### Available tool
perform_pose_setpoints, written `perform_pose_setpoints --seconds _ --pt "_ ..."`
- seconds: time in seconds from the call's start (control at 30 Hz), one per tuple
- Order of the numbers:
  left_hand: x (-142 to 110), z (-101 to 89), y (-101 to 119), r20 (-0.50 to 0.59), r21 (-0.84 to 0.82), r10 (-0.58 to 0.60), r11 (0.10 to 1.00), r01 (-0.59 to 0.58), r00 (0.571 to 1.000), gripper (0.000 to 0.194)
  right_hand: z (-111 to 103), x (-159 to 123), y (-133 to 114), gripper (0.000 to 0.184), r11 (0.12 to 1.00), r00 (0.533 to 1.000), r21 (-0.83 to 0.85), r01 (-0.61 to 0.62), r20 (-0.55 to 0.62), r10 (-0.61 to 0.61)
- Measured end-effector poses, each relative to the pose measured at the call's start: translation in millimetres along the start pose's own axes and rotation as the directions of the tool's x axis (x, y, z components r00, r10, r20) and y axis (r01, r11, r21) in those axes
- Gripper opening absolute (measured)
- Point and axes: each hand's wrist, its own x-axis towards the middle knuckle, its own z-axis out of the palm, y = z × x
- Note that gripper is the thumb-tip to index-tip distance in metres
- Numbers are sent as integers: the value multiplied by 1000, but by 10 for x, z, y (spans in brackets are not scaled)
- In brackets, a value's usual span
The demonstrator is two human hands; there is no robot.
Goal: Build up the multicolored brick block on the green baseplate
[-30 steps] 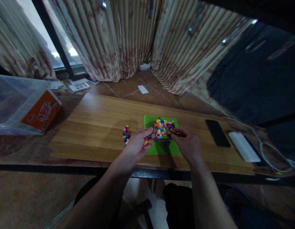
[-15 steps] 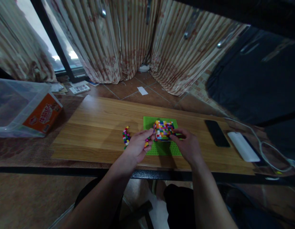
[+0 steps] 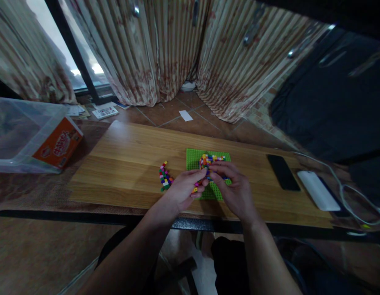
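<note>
Standing on a green board [image 3: 192,155] just beyond the fingertips [image 3: 217,168], a boxy, many-coloured brick block [image 3: 205,159] shows an upper edge running left to right; its long axis is unclear, the right hand [image 3: 237,191] covering much of it. The left hand [image 3: 184,188] closes round loose bricks [image 3: 195,189]; whether the right pinches one cannot be told.

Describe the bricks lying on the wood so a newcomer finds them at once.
Start at the long wooden board. On it, left of the green studded baseplate and beside the left hand, small multicoloured bricks form a curved cluster. Unlike the brick build on the baseplate and the held bricks in that hand, they lie directly on the wood.
</note>
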Motion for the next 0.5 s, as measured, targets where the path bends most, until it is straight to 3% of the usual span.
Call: perform_pose_setpoints --seconds 0.5 --pt "3 -2 -25 21 23 10 1000 -10 1000 29 9 4 -8 13 1000 1000 -7 -8 23 8"
